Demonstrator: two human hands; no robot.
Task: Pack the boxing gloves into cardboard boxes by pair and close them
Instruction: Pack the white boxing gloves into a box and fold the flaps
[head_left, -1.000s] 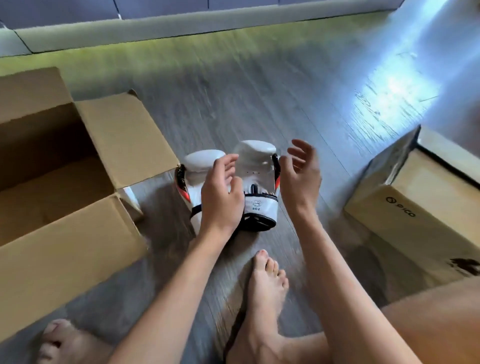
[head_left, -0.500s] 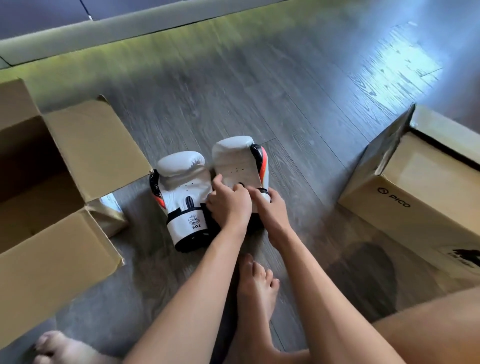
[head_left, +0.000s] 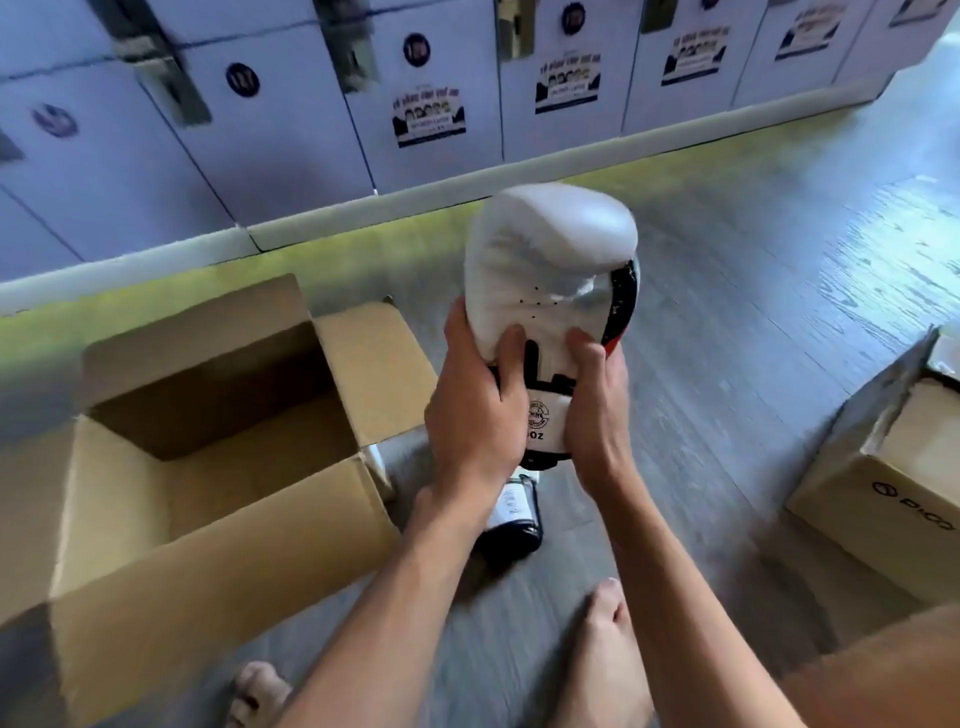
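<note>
1. Now left hand (head_left: 478, 410) and right hand (head_left: 597, 410) wrap the cuff of the white padded leather boxing glove (head_left: 545, 260), upright in mid-air.
2. The open brown cardboard box (head_left: 208, 597) sits lower-left, nearer the left hand.

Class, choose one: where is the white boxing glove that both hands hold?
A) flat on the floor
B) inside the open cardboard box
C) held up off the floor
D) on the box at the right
C: the left hand and right hand grip the white boxing glove at its cuff, up in the air beside the open cardboard box.
</note>
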